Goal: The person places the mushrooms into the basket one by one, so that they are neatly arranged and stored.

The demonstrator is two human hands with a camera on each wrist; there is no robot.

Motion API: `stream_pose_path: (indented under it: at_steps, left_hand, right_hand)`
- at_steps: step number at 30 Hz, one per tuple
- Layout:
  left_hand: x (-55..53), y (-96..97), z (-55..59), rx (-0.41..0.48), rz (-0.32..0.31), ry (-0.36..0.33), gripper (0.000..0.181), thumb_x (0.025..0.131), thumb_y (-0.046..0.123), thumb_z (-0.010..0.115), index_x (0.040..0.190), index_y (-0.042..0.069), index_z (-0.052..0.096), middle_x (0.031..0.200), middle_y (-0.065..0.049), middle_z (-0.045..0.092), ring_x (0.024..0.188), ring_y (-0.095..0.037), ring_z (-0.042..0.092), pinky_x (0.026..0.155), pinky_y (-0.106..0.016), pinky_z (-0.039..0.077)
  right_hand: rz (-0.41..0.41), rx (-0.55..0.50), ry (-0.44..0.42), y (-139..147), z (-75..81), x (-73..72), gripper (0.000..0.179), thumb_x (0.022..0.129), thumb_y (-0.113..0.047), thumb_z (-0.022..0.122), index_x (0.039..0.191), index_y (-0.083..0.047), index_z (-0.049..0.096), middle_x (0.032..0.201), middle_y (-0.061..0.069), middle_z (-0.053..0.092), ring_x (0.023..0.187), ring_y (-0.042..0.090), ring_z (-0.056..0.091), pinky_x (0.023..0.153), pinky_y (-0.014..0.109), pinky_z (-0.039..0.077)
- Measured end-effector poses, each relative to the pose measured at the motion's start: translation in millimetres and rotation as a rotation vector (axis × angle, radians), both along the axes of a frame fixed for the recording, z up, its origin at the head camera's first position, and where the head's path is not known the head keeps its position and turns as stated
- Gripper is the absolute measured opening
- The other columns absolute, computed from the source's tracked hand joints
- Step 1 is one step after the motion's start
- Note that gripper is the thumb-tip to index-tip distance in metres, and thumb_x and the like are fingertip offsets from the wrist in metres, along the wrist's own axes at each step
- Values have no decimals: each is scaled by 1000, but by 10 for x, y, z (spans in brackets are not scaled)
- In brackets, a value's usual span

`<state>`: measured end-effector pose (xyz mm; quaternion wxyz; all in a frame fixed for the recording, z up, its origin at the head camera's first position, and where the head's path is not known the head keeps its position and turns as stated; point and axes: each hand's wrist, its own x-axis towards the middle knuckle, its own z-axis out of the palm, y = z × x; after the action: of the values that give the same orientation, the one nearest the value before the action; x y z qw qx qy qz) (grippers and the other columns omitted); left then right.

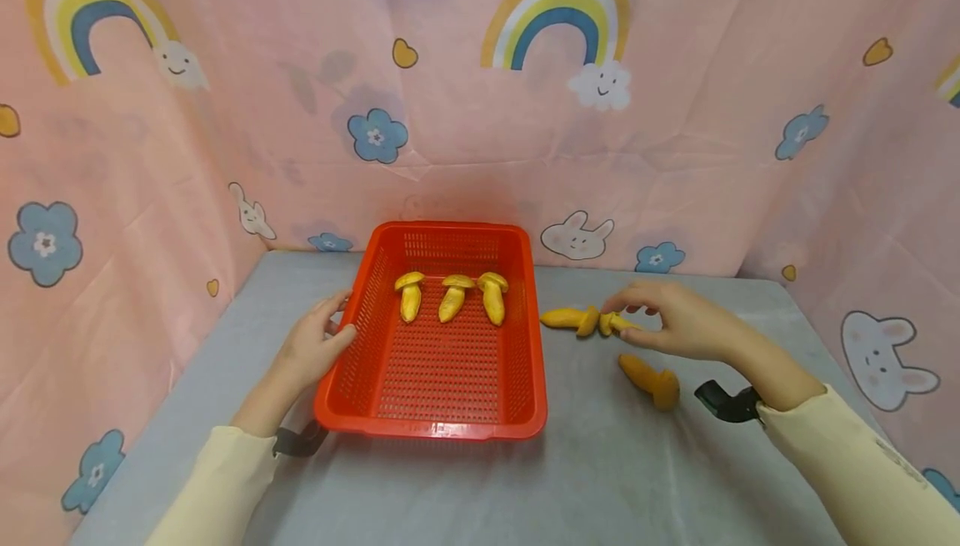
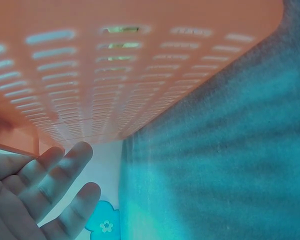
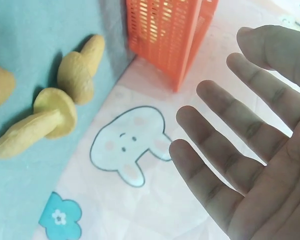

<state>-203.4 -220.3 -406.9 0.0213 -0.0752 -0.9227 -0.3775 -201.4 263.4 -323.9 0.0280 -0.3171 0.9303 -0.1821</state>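
A red plastic basket [image 1: 431, 429] stands on the table with three yellow mushrooms [image 1: 452, 299] lying side by side in its far half. My left hand [image 1: 303, 352] is at the basket's left rim, its fingers loosely extended along the outside in the left wrist view. To the right of the basket, my right hand [image 1: 682, 321] hovers over a yellow mushroom [image 1: 607, 323], partly covering it in the head view. The right wrist view shows those fingers [image 3: 240, 130] spread, holding nothing. Another mushroom [image 1: 567, 318] lies end to end with it, and a browner one [image 1: 651, 381] lies nearer.
The grey tabletop [image 1: 465, 496] extends around the basket. A pink patterned curtain [image 1: 450, 187] hangs along the back and both sides of the table. Dark straps [image 1: 729, 403] sit at the wrists.
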Motion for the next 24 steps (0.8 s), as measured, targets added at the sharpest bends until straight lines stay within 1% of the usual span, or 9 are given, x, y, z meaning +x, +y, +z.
stream_pose_path:
  at_steps: [4, 7, 13, 17, 21, 24]
  left_hand:
    - [3, -1, 7, 1, 2, -4, 58, 92, 17, 54, 146, 3, 38, 132, -20, 52, 86, -24, 60, 66, -31, 55]
    - [5, -2, 12, -2, 3, -2, 58, 91, 16, 54, 146, 3, 38, 132, -20, 52, 85, -24, 60, 65, -30, 54]
    - [4, 1, 5, -3, -4, 0, 59, 91, 16, 54, 146, 3, 37, 131, -20, 52, 85, -24, 60, 65, -31, 54]
    - [7, -4, -4, 3, -1, -1, 59, 91, 16, 54, 146, 3, 37, 131, -20, 52, 84, -24, 60, 65, -31, 55]
    - [6, -5, -3, 7, -2, 5, 59, 91, 16, 54, 146, 2, 37, 130, -20, 52, 84, -23, 60, 65, -30, 54]
    - [3, -5, -2, 8, -6, 9, 58, 91, 16, 54, 146, 3, 38, 130, -19, 52, 83, -23, 60, 64, -29, 53]
  right_hand:
    - [-17, 14, -13, 75, 0, 59, 32, 84, -16, 72, 116, -17, 67, 114, -3, 67, 99, 18, 61, 77, 38, 54]
    - [-10, 12, -23, 134, -19, 98, 33, 84, -14, 72, 117, -15, 66, 114, -1, 66, 99, 20, 61, 78, 41, 54]
    - [-26, 31, -15, 249, -78, 169, 34, 82, -16, 73, 116, -18, 66, 110, -7, 66, 98, 18, 61, 79, 41, 54]
    - [-45, 36, -67, 327, -131, 201, 32, 83, -19, 72, 115, -19, 66, 108, -8, 65, 99, 21, 61, 78, 41, 55]
    - [-63, 28, -129, 423, -222, 229, 32, 84, -20, 73, 114, -20, 66, 109, -3, 64, 101, 25, 60, 79, 44, 54]
    - [-74, 31, -159, 489, -317, 235, 31, 84, -19, 72, 114, -20, 66, 111, 0, 64, 101, 27, 60, 78, 46, 54]
